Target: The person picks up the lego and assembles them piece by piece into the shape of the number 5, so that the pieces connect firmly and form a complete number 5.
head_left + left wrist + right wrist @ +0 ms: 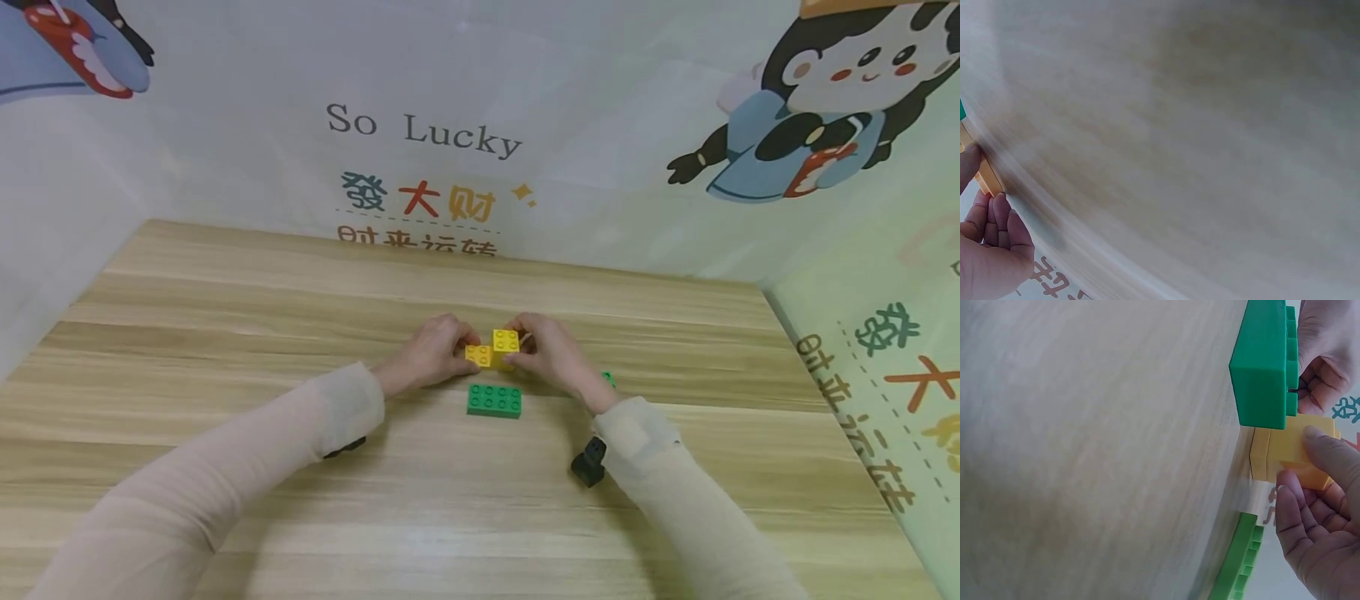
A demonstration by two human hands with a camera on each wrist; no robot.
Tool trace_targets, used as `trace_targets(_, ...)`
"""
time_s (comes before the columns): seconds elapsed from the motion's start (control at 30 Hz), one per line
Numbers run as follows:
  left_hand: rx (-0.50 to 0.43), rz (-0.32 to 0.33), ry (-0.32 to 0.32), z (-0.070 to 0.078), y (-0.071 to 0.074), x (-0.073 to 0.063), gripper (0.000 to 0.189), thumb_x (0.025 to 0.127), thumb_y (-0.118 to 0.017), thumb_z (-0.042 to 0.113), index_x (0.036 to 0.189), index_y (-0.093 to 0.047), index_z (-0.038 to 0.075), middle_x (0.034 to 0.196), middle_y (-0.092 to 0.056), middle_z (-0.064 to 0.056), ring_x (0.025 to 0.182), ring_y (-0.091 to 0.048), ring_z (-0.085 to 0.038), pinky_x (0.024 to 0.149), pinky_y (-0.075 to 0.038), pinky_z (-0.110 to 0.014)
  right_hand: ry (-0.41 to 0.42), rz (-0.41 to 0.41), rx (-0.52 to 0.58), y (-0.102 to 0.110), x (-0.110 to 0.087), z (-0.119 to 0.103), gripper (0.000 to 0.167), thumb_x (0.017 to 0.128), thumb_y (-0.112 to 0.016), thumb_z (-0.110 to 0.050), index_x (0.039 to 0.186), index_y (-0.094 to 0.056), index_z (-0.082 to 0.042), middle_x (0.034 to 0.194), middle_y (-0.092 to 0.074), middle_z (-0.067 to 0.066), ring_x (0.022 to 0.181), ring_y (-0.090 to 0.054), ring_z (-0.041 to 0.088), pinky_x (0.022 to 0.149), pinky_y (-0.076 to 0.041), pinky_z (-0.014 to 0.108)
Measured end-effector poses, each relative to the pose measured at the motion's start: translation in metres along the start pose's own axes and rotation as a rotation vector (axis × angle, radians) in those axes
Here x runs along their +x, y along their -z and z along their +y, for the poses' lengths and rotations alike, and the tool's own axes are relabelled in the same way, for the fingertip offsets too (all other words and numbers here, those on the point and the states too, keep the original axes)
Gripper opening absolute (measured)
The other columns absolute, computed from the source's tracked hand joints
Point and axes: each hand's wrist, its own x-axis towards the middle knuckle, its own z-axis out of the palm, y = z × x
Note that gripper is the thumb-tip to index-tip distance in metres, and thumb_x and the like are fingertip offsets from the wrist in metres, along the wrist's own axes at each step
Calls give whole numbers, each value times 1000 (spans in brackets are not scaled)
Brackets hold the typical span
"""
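Note:
My left hand (433, 353) pinches the left end of a low yellow toy brick (477, 356) on the table. At its right end, my right hand (553, 353) grips a taller yellow brick (506, 340) between thumb and fingers. In the right wrist view, the taller yellow block (1288, 440) stands against the low yellow piece (1260, 453), with a thin seam between them. The left wrist view catches only an edge of the yellow brick (988, 178) under the left thumb. Just in front of the hands lies a green eight-stud brick (493, 402).
Beyond the right wrist, another green brick (608, 379) is mostly hidden; it shows better as a long green brick (1235, 559) in the right wrist view. The wood-grain table (420, 517) meets a printed white backdrop (600, 225) behind and at the sides.

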Motion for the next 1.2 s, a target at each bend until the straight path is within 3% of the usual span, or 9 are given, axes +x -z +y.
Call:
trace_targets(0.27,6,-3,4,0,0,-1,36,80,-76,21,109,-66,3,100,-60,-9,90,-53,-19,81,-45,-32,-64,5,80,-4,0,4,33,85,-68,-8,115,-58,1,106,-63,14,86,-60,21,76,-51,29)
trace_targets(0.7,-7,-5,12,1,0,-2,36,80,-75,21,110,-64,3,99,-59,-8,88,-51,-18,80,-44,-31,-77,43,139,-8,-1,8,32,84,-68,-6,114,-58,1,109,-63,15,87,-60,22,76,-52,29)
trace_targets(1.2,-10,4,-4,2,0,-4,39,80,-75,22,111,-62,2,101,-60,-9,90,-51,-19,81,-44,-33,-118,33,186,-10,-1,10,35,85,-68,-8,118,-58,1,111,-62,16,87,-60,21,73,-51,26)
